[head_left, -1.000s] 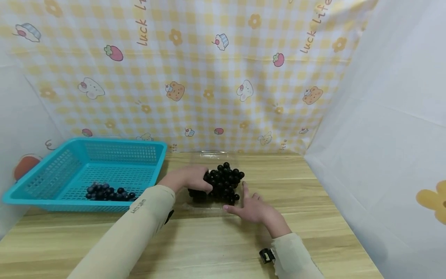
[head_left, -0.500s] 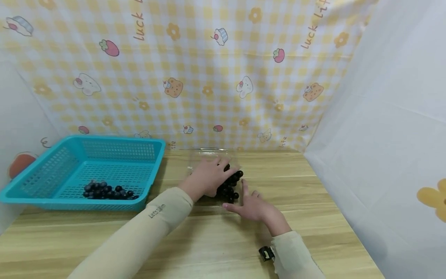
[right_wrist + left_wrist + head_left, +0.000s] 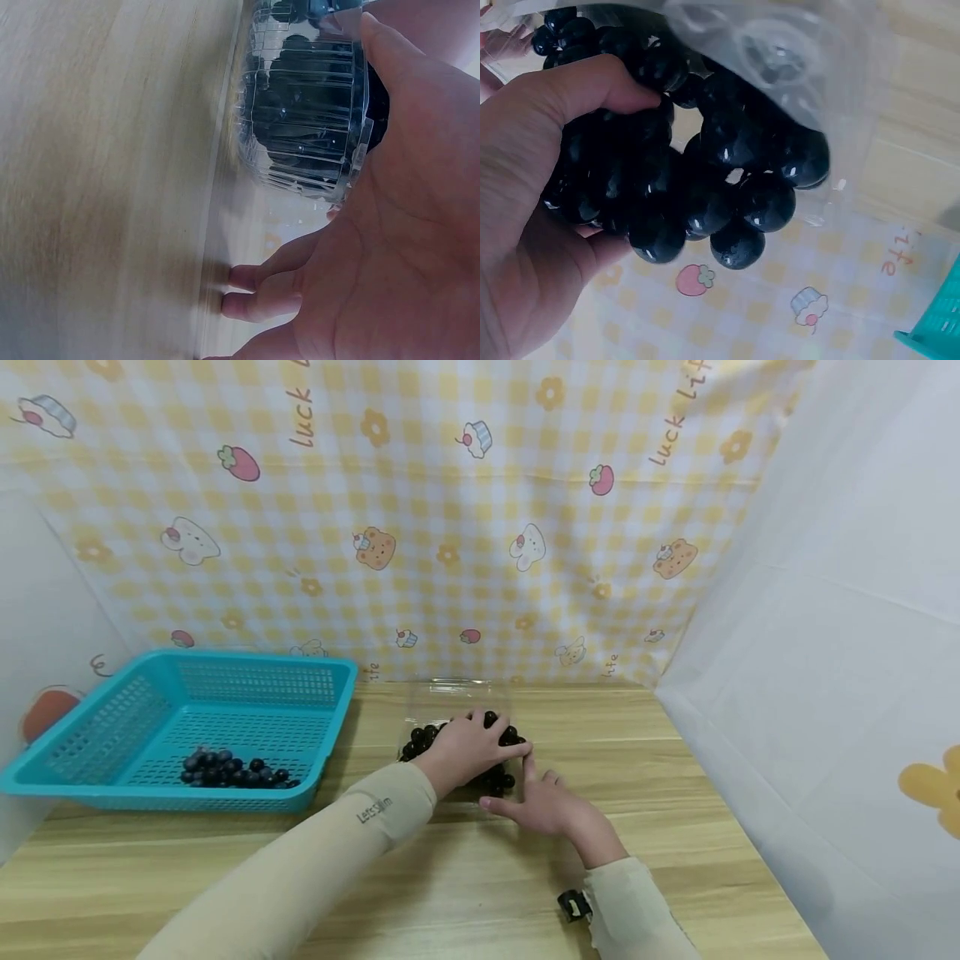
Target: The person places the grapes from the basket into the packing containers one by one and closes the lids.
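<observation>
My left hand (image 3: 465, 747) lies over a bunch of black grapes (image 3: 420, 742) in a clear plastic box. In the left wrist view its thumb curls over the dark round grapes (image 3: 656, 169), with fingers on their other side. At the box's right front corner is my right hand (image 3: 551, 806), thumb and index finger spread apart. The right wrist view has that thumb along the rim of the clear box (image 3: 300, 112), while other fingertips (image 3: 244, 277) touch the table. Both index fingers meet or nearly meet at the box's right side.
A turquoise plastic basket (image 3: 150, 797) stands to the left, with more dark grapes (image 3: 232, 770) near its front wall. The box's raised clear lid (image 3: 453, 689) leans toward the checked cloth (image 3: 442, 510) at the back. Wooden tabletop (image 3: 660, 827) extends on the right.
My left hand has moved rightward across the bunch, from its left side to the box's right part. Grapes at the box's left are visible again. The right hand has stayed in place.
</observation>
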Tool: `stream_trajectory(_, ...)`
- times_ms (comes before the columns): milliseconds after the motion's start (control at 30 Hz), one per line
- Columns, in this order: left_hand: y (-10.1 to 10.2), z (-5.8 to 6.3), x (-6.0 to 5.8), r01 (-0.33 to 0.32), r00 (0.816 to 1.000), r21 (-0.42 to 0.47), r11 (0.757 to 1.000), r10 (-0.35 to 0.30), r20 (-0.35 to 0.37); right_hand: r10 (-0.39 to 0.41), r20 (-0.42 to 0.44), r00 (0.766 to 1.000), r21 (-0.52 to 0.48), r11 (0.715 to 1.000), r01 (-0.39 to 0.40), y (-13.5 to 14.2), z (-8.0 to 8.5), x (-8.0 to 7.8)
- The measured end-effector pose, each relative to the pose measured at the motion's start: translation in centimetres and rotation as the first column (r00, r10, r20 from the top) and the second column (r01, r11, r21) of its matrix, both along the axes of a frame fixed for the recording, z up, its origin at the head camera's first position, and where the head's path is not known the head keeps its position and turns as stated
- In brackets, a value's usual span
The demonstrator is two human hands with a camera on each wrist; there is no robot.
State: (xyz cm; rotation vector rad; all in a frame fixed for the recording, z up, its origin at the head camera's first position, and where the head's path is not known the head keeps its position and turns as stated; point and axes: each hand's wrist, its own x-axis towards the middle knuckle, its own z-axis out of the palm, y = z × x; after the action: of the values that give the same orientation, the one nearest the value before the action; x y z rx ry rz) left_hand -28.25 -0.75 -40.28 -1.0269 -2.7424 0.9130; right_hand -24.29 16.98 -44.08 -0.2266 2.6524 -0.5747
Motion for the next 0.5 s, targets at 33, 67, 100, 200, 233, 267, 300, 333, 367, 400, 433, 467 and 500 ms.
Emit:
stream_trajectory(33,0.0,0.0,-0.1,0.001,1.0,0.01,1.0,-0.001,0.01,0.001,0.002,1.0,0.0,1.0,-0.001,0.0,0.0,0.0)
stream_trajectory(67,-0.1,0.1,-0.2,0.003,1.0,0.023,1.0,-0.004,0.021,0.003,0.002,1.0,-0.004,1.0,-0.003,0.0,0.1,0.0)
stream_trajectory(100,-0.1,0.1,-0.4,0.009,1.0,0.033,0.999,-0.01,0.03,0.005,0.002,1.0,-0.004,1.0,-0.005,0.0,0.1,0.1)
stream_trajectory(200,-0.3,0.1,-0.9,0.02,0.997,0.07,0.997,-0.025,0.067,0.005,0.003,1.0,-0.001,1.0,-0.005,0.0,0.2,0.1)
stream_trajectory(233,-0.4,0.2,-1.0,0.022,0.996,0.088,0.996,-0.03,0.09,0.005,0.001,1.0,0.001,1.0,-0.005,0.0,0.2,0.2)
stream_trajectory(267,-0.5,0.3,-1.2,0.024,0.993,0.112,0.993,-0.037,0.112,0.005,0.0,1.0,0.002,1.0,-0.005,0.1,0.2,0.2)
stream_trajectory(300,-0.6,0.3,-1.4,0.023,0.99,0.141,0.99,-0.042,0.137,0.003,-0.003,1.0,0.003,1.0,-0.003,0.1,0.2,0.2)
stream_trajectory(333,-0.8,0.3,-1.6,0.014,0.985,0.18,0.983,-0.045,0.167,0.002,-0.004,1.0,0.002,1.0,-0.002,0.1,0.2,0.2)
stream_trajectory(367,-1.1,0.4,-1.8,0.007,0.979,0.225,0.974,-0.053,0.198,0.0,-0.007,1.0,0.003,1.0,0.0,0.1,0.1,0.1)
stream_trajectory(400,-1.4,0.3,-2.1,0.001,0.972,0.276,0.961,-0.066,0.226,-0.002,-0.008,1.0,0.004,1.0,0.002,0.1,0.1,0.1)
stream_trajectory(433,-1.8,0.2,-2.3,-0.008,0.963,0.33,0.944,-0.082,0.258,-0.004,-0.009,1.0,0.002,1.0,0.004,0.1,0.1,0.1)
stream_trajectory(467,-2.2,0.2,-2.5,-0.019,0.954,0.383,0.924,-0.098,0.284,-0.007,-0.008,1.0,0.004,1.0,0.007,0.1,0.1,0.1)
stream_trajectory(500,-2.5,0.0,-2.8,-0.039,0.943,0.436,0.899,-0.112,0.313,-0.009,-0.008,1.0,0.005,1.0,0.009,0.1,0.1,0.0)
